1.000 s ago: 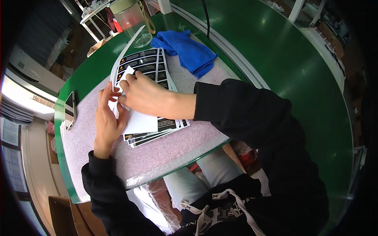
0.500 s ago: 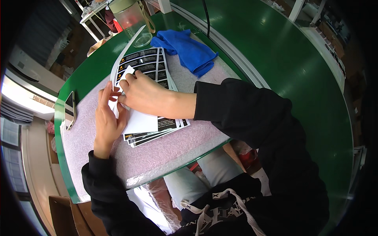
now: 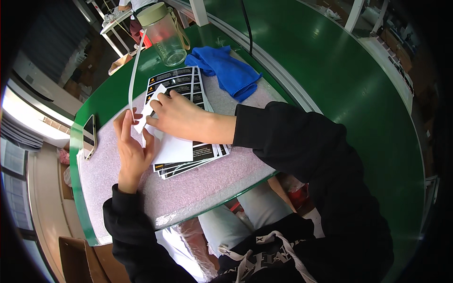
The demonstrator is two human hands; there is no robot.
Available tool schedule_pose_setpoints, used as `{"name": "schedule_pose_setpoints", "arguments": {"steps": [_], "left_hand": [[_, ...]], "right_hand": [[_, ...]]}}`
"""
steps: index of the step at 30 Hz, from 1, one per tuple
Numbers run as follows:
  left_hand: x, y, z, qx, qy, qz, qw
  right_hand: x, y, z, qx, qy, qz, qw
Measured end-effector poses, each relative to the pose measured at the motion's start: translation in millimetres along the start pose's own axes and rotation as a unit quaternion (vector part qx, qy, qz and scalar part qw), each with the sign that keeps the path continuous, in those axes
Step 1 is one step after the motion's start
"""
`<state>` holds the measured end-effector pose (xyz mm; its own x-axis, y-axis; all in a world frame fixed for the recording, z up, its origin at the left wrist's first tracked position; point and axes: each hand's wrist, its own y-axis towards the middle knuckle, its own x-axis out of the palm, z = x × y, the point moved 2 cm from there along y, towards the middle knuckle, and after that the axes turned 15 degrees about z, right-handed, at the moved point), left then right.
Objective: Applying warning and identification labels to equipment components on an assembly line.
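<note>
Left hand (image 3: 133,150) spread under white sheet (image 3: 171,147); right hand (image 3: 181,118) apparently pinching its corner, over label stack (image 3: 188,85).

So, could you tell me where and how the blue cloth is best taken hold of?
I would pinch the blue cloth at its raised, bunched folds near the middle, coming from above. It lies crumpled on the green table beside the bottle, so the folds stand up and offer a grip, while its flat edges hug the surface. Both hands, left and right, are on the paper.

The hands (image 3: 155,127) hide much of the black label sheets (image 3: 188,85).
</note>
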<state>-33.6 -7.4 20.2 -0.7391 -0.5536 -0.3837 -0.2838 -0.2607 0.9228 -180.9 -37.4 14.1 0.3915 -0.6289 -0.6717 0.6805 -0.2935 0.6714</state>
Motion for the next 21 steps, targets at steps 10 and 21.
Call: {"name": "schedule_pose_setpoints", "arguments": {"steps": [10,21], "left_hand": [[1.7,-0.8,0.1,-0.004,-0.012,-0.026,1.0],[0.7,-0.5,-4.3,0.01,-0.022,-0.022,0.999]], "right_hand": [[0.0,-1.3,-0.4,0.005,0.015,0.02,1.0],[2.6,0.2,5.1,0.0,0.023,0.056,0.998]]}}
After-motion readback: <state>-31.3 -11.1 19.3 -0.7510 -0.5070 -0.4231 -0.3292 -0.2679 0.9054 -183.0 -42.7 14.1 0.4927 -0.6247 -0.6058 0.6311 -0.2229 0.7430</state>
